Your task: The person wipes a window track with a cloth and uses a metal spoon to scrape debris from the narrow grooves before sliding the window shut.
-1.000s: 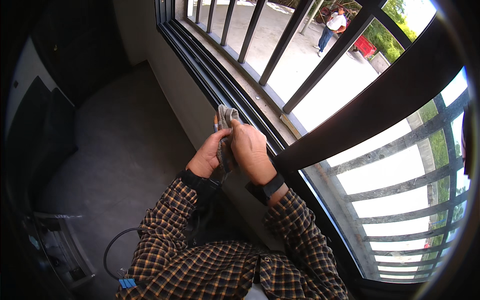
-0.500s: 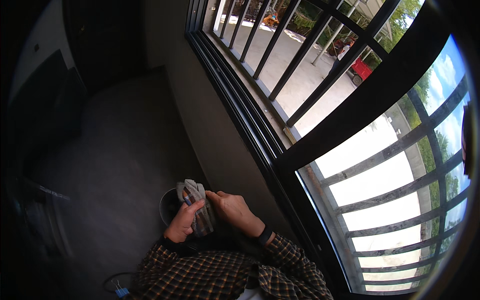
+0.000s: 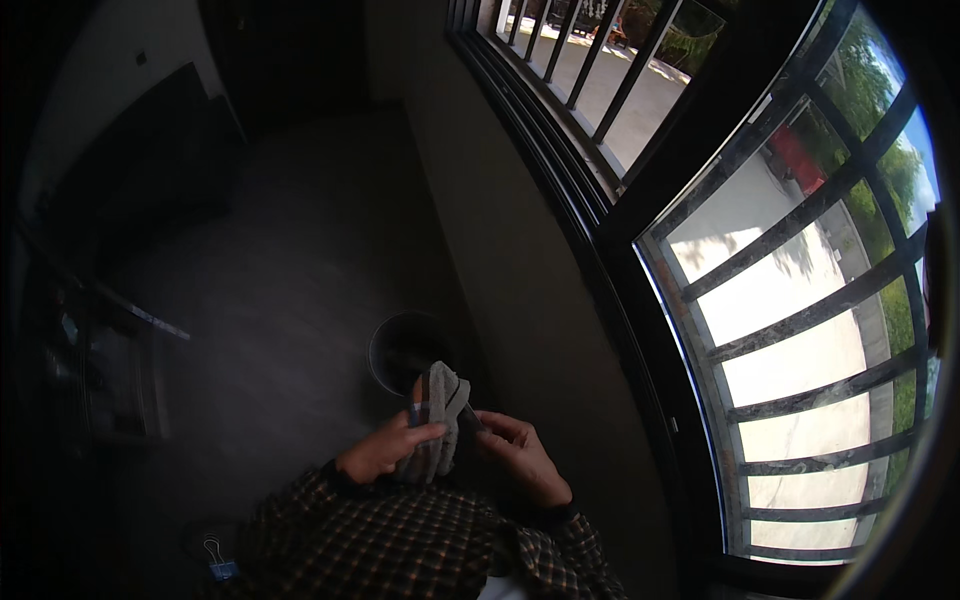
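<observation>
A folded grey cloth with coloured stripes [image 3: 446, 392] is gripped by my left hand [image 3: 385, 450], thumb across its front, at the bottom middle of the head view. My right hand [image 3: 518, 455], just right of it, has its fingers curled round a thin dark piece [image 3: 473, 416] at the cloth's edge; whether that piece is part of the cloth is unclear. Beyond both hands a round dark bucket [image 3: 376, 350] stands on the floor, its nearer part hidden by the cloth. A blue binder clip [image 3: 221, 565] shows at the lower left.
The window track [image 3: 545, 150] runs along the wall on my right, with a glazed sash [image 3: 750, 380] and barred opening. The grey floor [image 3: 250, 300] stretches left to a dark door [image 3: 280, 50]. Dark furniture [image 3: 140, 160] and a metal-edged item [image 3: 120, 380] line the left side, dimly lit.
My hands and the cloth have come down and away from the window track, in front of the bucket now visible. The view has shifted, and the person outside no longer shows.
</observation>
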`<state>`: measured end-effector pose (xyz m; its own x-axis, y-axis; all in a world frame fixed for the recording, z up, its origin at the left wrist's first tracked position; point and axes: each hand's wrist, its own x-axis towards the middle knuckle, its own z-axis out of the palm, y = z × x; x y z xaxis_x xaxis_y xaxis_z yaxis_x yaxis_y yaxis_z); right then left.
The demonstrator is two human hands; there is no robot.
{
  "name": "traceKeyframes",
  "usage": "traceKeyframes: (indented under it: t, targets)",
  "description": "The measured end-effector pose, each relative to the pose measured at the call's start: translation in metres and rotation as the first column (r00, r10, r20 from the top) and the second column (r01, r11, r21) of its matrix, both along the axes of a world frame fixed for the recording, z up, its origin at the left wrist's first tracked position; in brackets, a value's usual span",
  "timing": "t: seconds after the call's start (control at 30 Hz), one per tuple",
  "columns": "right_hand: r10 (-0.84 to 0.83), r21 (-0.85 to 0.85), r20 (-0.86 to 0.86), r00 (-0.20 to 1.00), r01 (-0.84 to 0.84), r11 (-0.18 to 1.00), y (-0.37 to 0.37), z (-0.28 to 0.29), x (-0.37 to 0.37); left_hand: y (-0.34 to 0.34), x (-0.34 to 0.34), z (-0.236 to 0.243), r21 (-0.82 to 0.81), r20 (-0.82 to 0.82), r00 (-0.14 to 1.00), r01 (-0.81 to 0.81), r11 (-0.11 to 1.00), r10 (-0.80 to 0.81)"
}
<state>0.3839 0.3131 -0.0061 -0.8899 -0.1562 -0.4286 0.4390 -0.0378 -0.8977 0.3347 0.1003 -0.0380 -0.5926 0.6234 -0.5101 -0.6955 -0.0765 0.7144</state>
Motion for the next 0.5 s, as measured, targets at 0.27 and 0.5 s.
traceKeyframes:
  t: [0.27,0.5]
  targets:
    - [0.092,-0.379,0.026,0.995,-0.075,0.922,-0.037,0.008,-0.010,-0.051,0.009,0.025,0.038,0.002,0.998,-0.063,0.997,0.063]
    - [0.229,0.110,-0.388,0.893,-0.202,0.973,-0.104,-0.014,-0.033,-0.086,0.026,0.043,-0.024,0.047,0.928,-0.368,0.929,0.369]
